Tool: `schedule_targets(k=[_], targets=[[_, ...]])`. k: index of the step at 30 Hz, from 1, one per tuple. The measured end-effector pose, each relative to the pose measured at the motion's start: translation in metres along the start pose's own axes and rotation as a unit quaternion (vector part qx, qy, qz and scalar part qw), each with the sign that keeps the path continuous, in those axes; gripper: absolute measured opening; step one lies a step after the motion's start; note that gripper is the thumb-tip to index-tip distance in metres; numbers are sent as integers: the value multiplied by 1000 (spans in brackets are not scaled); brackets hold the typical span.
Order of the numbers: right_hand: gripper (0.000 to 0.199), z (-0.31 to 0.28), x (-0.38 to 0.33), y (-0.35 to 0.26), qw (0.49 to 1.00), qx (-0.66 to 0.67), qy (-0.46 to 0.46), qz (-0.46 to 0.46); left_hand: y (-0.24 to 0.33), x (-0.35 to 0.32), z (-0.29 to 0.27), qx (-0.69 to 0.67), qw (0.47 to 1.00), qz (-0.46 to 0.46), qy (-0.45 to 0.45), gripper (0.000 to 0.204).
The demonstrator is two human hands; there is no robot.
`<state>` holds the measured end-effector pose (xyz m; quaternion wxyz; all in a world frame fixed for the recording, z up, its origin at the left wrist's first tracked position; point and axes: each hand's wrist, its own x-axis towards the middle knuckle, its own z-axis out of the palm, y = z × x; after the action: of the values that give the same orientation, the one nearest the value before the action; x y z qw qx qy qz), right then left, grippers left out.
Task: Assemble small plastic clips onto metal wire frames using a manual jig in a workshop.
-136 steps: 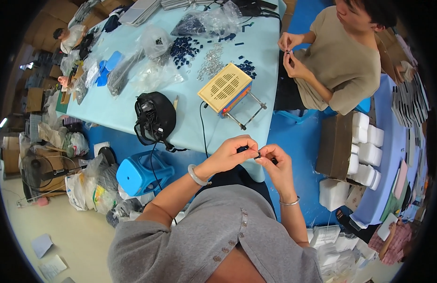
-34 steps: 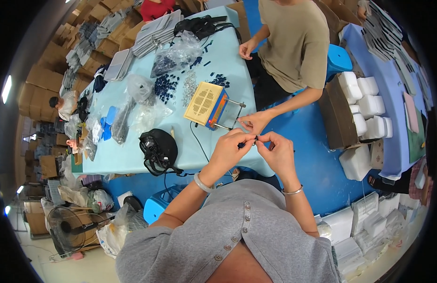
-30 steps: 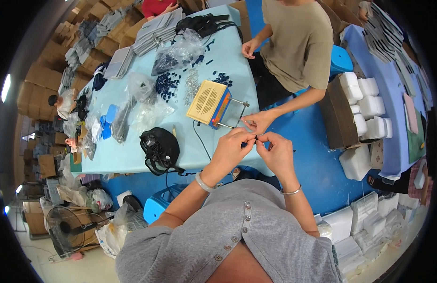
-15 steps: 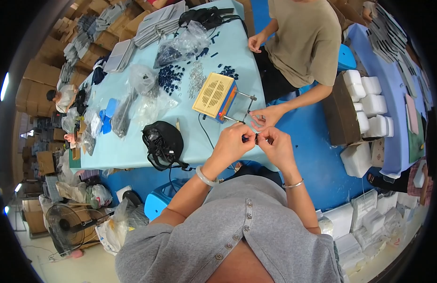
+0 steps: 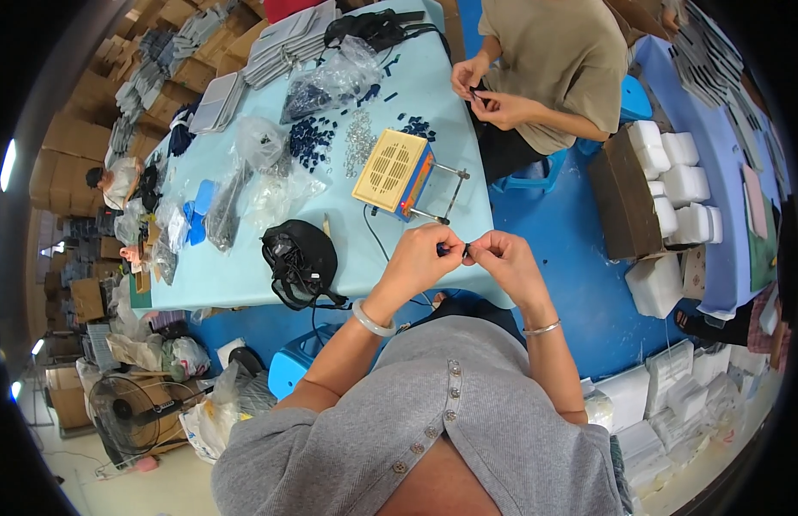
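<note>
My left hand (image 5: 423, 260) and my right hand (image 5: 509, 265) meet over the table's near right edge, fingertips almost touching. Both are closed in a pinch on a small dark piece (image 5: 466, 250), too small to make out in kind. A bit of dark blue also shows within the curled fingers of my left hand. Just beyond my hands stands a box-shaped electric device (image 5: 394, 172) with a slotted cream top and blue-orange side. Its metal rod frame (image 5: 451, 196) juts out to the right, close to my fingertips but apart from them.
On the light blue table (image 5: 356, 275) lie dark blue pieces (image 5: 311, 144), clear small parts (image 5: 359, 142), plastic bags (image 5: 334, 82) and a black mesh bag (image 5: 297, 262). Across the corner, a co-worker (image 5: 554, 60) holds something small and dark. White foam blocks (image 5: 683, 185) stand at the right.
The co-worker's hand has drawn back from the rod frame, and both their hands now meet around something small near their body. My hands stay nearly in place, still pinching.
</note>
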<state>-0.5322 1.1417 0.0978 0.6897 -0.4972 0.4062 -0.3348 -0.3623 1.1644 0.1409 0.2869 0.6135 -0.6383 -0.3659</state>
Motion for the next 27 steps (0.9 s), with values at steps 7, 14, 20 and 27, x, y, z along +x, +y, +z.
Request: schedule_targets(k=[7, 14, 20, 27], targets=[[10, 4, -2, -2, 998, -41, 48, -30, 1, -1, 5, 8, 999, 31, 26, 11], [7, 5, -6, -10, 991, -102, 70, -49, 4, 0, 6, -13, 998, 12, 60, 13], [9, 7, -8, -12, 995, 9, 79, -61, -9, -1, 10, -199, 978, -17, 68, 12], [8, 9, -14, -22, 990, -49, 97, -88, -3, -5, 7, -274, 957, -97, 30, 10]])
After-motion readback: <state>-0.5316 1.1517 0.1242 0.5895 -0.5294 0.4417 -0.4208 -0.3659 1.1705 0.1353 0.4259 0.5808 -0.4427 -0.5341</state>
